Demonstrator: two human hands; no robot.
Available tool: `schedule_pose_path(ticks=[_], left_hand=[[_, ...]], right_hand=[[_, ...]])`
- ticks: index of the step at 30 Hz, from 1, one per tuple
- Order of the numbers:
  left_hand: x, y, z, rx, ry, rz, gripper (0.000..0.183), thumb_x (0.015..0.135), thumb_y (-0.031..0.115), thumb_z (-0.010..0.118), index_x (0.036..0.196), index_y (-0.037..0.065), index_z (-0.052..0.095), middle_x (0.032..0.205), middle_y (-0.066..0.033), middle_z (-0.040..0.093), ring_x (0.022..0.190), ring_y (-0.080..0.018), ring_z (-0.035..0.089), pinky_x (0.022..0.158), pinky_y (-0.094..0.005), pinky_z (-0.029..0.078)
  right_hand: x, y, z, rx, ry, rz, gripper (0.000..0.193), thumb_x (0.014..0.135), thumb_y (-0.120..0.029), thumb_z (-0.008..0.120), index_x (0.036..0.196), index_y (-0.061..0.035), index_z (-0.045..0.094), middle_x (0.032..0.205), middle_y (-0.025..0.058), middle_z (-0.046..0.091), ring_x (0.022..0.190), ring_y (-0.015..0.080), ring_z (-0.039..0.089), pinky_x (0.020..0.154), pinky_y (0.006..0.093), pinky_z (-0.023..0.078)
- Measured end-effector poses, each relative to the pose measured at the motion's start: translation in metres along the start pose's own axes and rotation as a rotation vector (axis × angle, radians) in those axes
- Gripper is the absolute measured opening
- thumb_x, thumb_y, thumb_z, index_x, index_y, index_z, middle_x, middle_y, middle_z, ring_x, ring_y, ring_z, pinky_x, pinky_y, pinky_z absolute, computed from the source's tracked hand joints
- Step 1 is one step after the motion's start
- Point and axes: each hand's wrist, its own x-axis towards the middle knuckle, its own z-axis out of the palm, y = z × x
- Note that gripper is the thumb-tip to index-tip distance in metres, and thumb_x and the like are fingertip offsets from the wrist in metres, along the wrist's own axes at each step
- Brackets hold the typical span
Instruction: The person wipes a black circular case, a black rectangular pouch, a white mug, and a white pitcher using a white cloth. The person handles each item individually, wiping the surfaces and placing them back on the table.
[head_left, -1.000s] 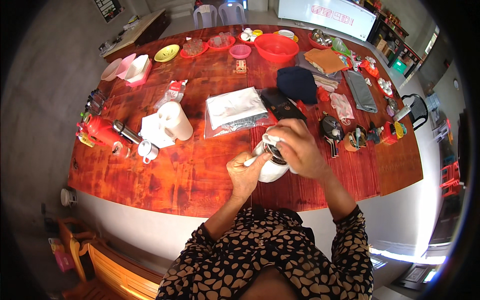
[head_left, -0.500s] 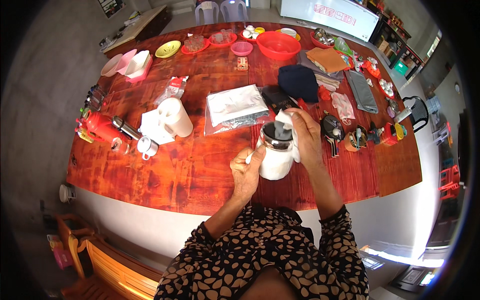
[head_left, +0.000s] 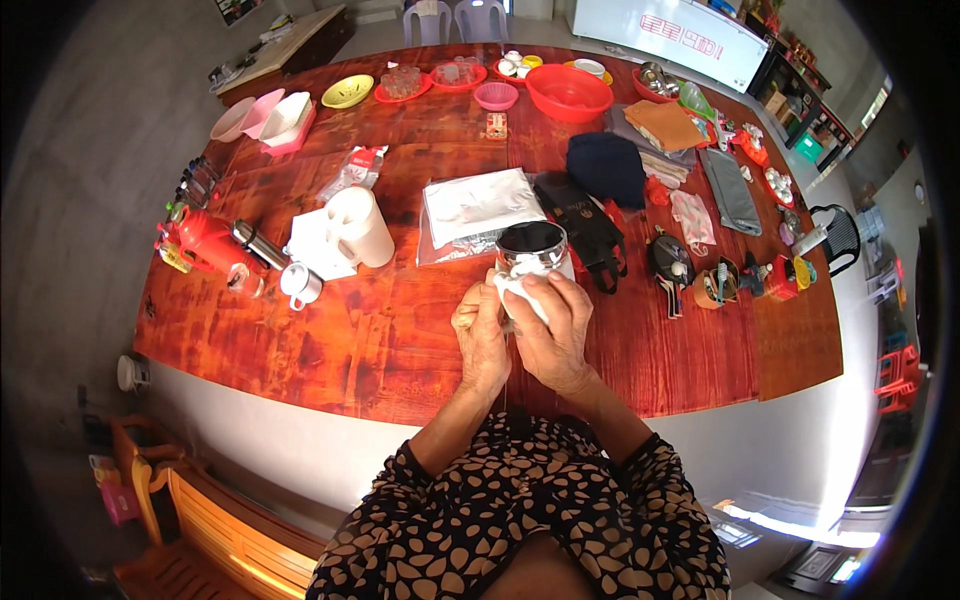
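A white jug with a wide silvery rim and dark round top (head_left: 533,240) is between my hands, near the table's front edge. My left hand (head_left: 482,335) is closed at its left side, where the handle was visible earlier; the hand now hides it. In my right hand (head_left: 556,335) a crumpled white cloth (head_left: 524,292) is bunched and pressed against the jug's near side, just below the rim. Both hands and the cloth cover most of the jug's body. Behind it lie a flat plastic-wrapped package (head_left: 482,208) and a black bag (head_left: 585,225).
On the left stand a cream pitcher (head_left: 362,228), a white mug (head_left: 300,285), a steel flask (head_left: 257,243) and a red thermos (head_left: 208,240). Far back are a red basin (head_left: 568,93) and several bowls. Folded cloths (head_left: 660,125) and a brush holder (head_left: 714,286) lie rightward.
My right hand and the cloth have moved from the jug's mouth down to its near side, beside my left hand. The jug's dark top now faces up, uncovered.
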Motion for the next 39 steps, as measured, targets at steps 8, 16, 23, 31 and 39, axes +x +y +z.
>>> schedule_pose_path(ticks=[8,16,23,31,39], left_hand=[[0.003,0.006,-0.014,0.031,-0.087,0.028,0.031,0.092,0.025,0.062,0.064,0.011,0.058,0.065,0.0072,0.053,0.058,-0.0013,0.040,0.053,-0.0195,0.033],[0.000,0.023,-0.014,0.017,-0.214,-0.074,0.029,0.090,0.028,0.064,0.066,0.012,0.057,0.061,0.0096,0.047,0.053,0.0003,0.037,0.047,-0.0193,0.032],[0.016,0.011,-0.006,0.355,-0.159,0.333,0.030,0.084,0.023,0.073,0.069,0.007,0.052,0.062,0.0079,0.047,0.056,-0.0044,0.041,0.055,-0.0173,0.037],[0.003,0.019,0.011,0.481,-0.137,0.334,0.033,0.087,0.021,0.066,0.115,0.006,0.060,0.122,-0.0162,0.039,0.120,-0.0256,0.037,0.101,-0.0393,0.032],[-0.006,0.019,0.009,0.082,-0.461,-0.031,0.080,0.064,0.005,0.080,0.133,0.005,0.039,0.116,-0.0052,0.056,0.105,-0.0172,0.057,0.095,-0.0340,0.046]], right_hand=[[0.017,0.018,-0.009,0.540,0.047,0.681,0.040,0.094,-0.016,0.043,0.128,0.0034,0.046,0.128,0.0193,0.046,0.117,0.0307,0.047,0.101,0.0366,0.035],[0.012,0.065,-0.008,1.784,-0.066,1.018,0.042,0.096,-0.021,0.043,0.132,0.0007,0.045,0.124,0.0123,0.056,0.114,0.0203,0.054,0.099,0.0315,0.040],[-0.015,0.054,0.009,1.885,0.183,1.021,0.043,0.097,-0.021,0.037,0.132,0.0039,0.043,0.127,0.0135,0.054,0.115,0.0215,0.053,0.099,0.0328,0.040],[0.015,0.026,-0.011,1.017,0.336,0.860,0.046,0.090,-0.022,0.049,0.127,0.0054,0.046,0.118,0.0125,0.057,0.107,0.0196,0.053,0.093,0.0309,0.040],[0.020,0.010,-0.032,0.491,0.299,0.280,0.042,0.087,-0.024,0.053,0.122,0.0010,0.053,0.120,0.0226,0.048,0.103,0.0342,0.049,0.090,0.0432,0.041]])
